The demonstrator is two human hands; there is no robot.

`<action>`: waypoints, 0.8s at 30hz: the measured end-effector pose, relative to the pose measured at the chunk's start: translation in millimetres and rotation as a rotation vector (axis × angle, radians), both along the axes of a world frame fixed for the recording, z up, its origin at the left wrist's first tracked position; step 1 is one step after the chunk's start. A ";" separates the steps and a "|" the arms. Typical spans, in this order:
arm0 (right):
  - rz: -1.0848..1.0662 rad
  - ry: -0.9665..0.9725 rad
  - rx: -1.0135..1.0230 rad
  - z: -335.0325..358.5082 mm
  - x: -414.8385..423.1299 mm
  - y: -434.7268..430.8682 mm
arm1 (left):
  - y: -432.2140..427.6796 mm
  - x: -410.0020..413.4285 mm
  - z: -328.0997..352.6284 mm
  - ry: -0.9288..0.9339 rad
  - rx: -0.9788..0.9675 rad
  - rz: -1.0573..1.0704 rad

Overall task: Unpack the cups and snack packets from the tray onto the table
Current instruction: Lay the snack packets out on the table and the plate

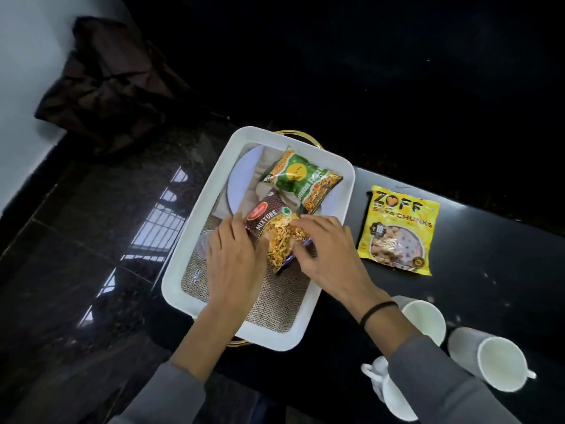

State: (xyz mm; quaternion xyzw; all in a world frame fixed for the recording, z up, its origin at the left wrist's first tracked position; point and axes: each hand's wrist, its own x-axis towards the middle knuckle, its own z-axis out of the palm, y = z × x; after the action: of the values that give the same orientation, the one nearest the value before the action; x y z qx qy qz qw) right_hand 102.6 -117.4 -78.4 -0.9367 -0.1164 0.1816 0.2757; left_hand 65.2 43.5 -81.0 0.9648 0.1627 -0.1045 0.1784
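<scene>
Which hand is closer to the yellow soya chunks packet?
The right hand is closer. It is on the Mixture packet in the white tray, on the side facing the yellow soya chunks packet. The left hand grips the Mixture packet's far side, farther from it.

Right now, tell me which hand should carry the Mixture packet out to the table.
Right hand, probably. Both hands grip the Mixture packet in the tray, but the unloaded soya chunks packet and cups lie on the table to the tray's right, the right hand's side.

Home: polished floor [91, 228], cups [501, 364], snack tray [195, 252].
</scene>
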 end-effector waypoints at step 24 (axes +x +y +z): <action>-0.367 0.321 0.552 11.7 -15.3 6.7 | 14.8 15.6 0.7 0.025 -1.276 0.758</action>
State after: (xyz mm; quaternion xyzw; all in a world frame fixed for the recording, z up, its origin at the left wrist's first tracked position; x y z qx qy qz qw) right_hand 87.3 -110.7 -66.7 -0.7920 0.0539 0.2354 0.5607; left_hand 80.8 58.3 -80.3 0.5499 0.3943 -0.1208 0.7263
